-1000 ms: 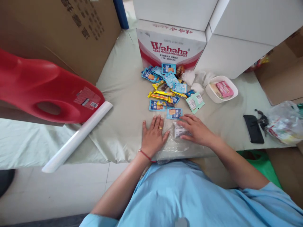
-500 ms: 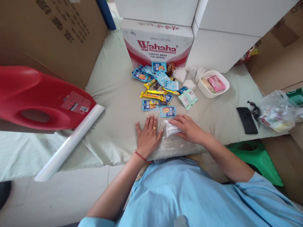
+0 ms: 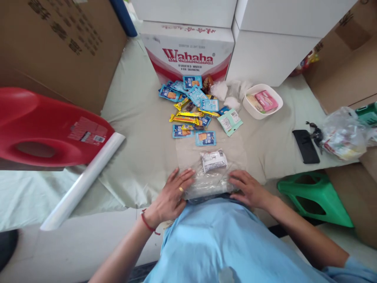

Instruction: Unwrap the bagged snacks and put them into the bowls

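Note:
A small white packet with printed text (image 3: 214, 160) lies by itself on a sheet of clear plastic film (image 3: 196, 188) at the table's near edge. At the film's near left corner is my left hand (image 3: 173, 192), its fingers over the film and its thumb low by the edge, closed on it. My right hand (image 3: 246, 188) grips the near right side, fingers bent over the film. Neither hand touches the packet. Just beyond the film lie blue snack packets (image 3: 205, 138), yellow-wrapped bars (image 3: 185, 119) and a pale green packet (image 3: 230, 122).
A white tub (image 3: 257, 114) holds pink and yellow packs. Behind stands a Wahaba-style water carton marked Wahaha (image 3: 188, 51). A red plastic jug (image 3: 59, 125) and a white film roll (image 3: 85, 179) lie left. A phone (image 3: 305, 146) and plastic bag (image 3: 338, 133) lie right, above a green stool (image 3: 315, 196).
My right hand has let go of the white packet, leaving it on the film, and moved to the near right edge. My left hand has drawn back toward my body to the near left edge.

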Motion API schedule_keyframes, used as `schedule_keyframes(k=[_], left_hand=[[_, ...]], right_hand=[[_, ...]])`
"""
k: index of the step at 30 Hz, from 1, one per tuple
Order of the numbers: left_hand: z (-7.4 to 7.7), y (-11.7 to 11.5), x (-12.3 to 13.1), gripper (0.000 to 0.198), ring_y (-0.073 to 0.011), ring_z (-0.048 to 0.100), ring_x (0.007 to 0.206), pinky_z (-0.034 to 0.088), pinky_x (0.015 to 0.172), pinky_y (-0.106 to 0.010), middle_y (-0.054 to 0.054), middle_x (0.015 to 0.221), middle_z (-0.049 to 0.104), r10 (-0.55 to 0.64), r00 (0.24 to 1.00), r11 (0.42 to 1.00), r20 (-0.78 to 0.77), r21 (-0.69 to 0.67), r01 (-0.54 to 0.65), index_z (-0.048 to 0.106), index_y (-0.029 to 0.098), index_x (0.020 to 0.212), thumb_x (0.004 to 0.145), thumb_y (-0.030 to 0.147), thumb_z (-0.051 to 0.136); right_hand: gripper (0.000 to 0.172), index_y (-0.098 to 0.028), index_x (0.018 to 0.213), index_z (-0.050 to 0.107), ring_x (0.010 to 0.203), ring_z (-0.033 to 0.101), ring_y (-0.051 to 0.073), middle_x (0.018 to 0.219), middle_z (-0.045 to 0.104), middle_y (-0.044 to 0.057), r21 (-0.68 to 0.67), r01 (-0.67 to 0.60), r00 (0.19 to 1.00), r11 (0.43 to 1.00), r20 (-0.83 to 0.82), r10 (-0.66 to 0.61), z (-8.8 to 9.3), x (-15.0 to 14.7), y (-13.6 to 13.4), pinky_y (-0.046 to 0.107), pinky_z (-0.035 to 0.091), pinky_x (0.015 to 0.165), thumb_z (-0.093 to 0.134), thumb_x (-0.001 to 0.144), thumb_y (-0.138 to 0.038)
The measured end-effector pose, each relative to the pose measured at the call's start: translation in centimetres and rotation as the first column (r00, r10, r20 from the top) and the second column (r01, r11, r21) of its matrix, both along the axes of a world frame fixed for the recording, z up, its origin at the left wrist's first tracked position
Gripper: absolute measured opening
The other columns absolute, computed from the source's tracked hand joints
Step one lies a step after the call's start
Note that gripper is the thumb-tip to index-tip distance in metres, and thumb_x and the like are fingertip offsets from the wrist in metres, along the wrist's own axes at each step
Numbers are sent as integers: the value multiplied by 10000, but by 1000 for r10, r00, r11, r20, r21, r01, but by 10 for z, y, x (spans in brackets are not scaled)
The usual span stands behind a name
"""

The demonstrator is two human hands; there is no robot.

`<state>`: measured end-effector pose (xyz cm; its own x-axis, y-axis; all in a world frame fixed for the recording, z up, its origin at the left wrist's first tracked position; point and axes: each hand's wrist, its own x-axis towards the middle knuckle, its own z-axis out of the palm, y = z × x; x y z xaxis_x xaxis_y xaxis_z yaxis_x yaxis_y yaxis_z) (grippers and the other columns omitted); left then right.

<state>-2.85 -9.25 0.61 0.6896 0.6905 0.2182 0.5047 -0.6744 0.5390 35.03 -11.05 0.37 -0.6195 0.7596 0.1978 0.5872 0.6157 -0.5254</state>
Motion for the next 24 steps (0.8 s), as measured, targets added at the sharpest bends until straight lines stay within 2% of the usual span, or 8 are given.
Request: schedule_keyframes(k=[4,9,12,15,17,20,22,24], left_hand=[[-5,-2,-9,346,-267,500,1517,244,1325,-524,-132,1560,602,-12,997,999,-70,-37,9,637,220,1313,975,178,574],[1,19,-6,233,-196,720,1219,443,1173,-403,-46,1202,803,153,986,974,73,-177,-138,713,244,1098,1070,281,485],[7,39,2,350,-188,738,905,545,852,-314,-34,923,787,375,926,885,43,-314,-344,710,224,964,1074,424,444],[5,58,13,424,-172,604,664,467,661,-294,-4,676,633,588,809,761,-29,-319,-565,610,222,746,1035,492,456],[-1,66,19,382,-193,594,701,472,703,-322,-18,696,618,668,743,713,-41,-250,-655,581,226,721,994,479,496],[-13,70,21,255,-277,630,913,509,874,-423,-88,897,675,746,666,660,-32,-101,-744,650,217,846,925,447,575],[-18,68,19,254,-325,617,1035,503,965,-489,-132,1032,671,795,607,606,-3,-27,-795,678,195,981,885,424,625],[-16,62,17,298,-344,602,1094,495,1005,-518,-157,1107,650,838,543,543,56,19,-840,675,168,1082,877,384,647]], right_hand=[[212,-235,1189,725,1170,667,265,1264,706,141,-8,49,993,999,-105,-49,-15,4,-2,473,593,980,586,1030,-211],[230,-223,1105,760,967,726,180,1041,771,91,-281,-90,969,956,-248,19,22,13,40,307,585,861,557,1079,-329],[308,-206,1070,764,847,722,166,919,767,54,-378,17,966,926,-232,-113,38,15,75,273,554,784,556,1072,-432],[350,-187,1048,768,745,676,175,820,733,38,-399,219,955,891,-101,-280,37,12,113,276,515,702,556,1051,-465],[277,-172,1097,770,766,662,202,833,729,58,-321,352,935,879,79,-346,34,9,133,300,510,714,589,1021,-368],[328,-158,1245,747,1004,656,293,1097,738,152,-29,481,845,876,283,-454,38,1,146,374,530,822,642,937,-204],[329,-167,1259,744,1102,628,320,1183,712,175,115,461,844,880,249,-475,44,-8,141,406,535,875,602,963,-190],[302,-186,1241,748,1085,642,281,1168,712,153,120,342,925,932,129,-356,49,-22,130,387,541,902,539,1026,-221]])
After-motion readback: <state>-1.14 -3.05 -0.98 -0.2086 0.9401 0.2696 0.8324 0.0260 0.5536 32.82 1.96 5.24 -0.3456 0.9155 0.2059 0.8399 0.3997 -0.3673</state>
